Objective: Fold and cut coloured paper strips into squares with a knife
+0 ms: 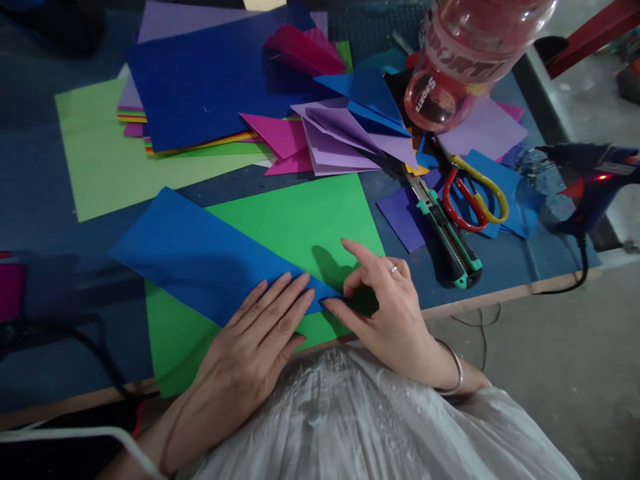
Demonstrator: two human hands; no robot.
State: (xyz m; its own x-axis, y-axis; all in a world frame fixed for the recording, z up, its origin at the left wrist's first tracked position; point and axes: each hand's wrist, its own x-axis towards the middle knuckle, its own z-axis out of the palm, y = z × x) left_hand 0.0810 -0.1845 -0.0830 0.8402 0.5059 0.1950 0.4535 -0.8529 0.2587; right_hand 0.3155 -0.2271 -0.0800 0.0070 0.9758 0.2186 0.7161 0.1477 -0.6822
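At the far left a pale green sheet (pixel 100 160) lies flat on the blue table (pixel 35 193), and a stack of coloured papers (pixel 200 80) with a dark blue sheet on top lies partly over it.

Nearer to the person, a blue paper (pixel 200 257) lies across a bright green sheet (pixel 305 220), which hangs a little over the table edge. The left hand (pixel 255 347) lies flat on the blue paper near its right corner, fingers straight and close together; it presses and does not grip. The right hand (pixel 385 313) is just beside it, at the pointed corner of the blue paper. Its thumb and fingertips are bent toward the corner, with the index finger lifted. I cannot tell if they really pinch the paper or only touch it.

In my judgement the danger is slipping. Blue paper on smooth green paper moves easily, so if the flat hand gives less pressure the blue paper may turn and any crease will come out crooked. The green sheet can also slide off the edge.

To the right are folded purple and pink pieces (pixel 335 137), a utility knife (pixel 445 233), scissors (pixel 473 197), a pink bottle (pixel 465 53) and a glue gun (pixel 595 180) showing a red light. This gun may be hot, so a careless reach there could burn.
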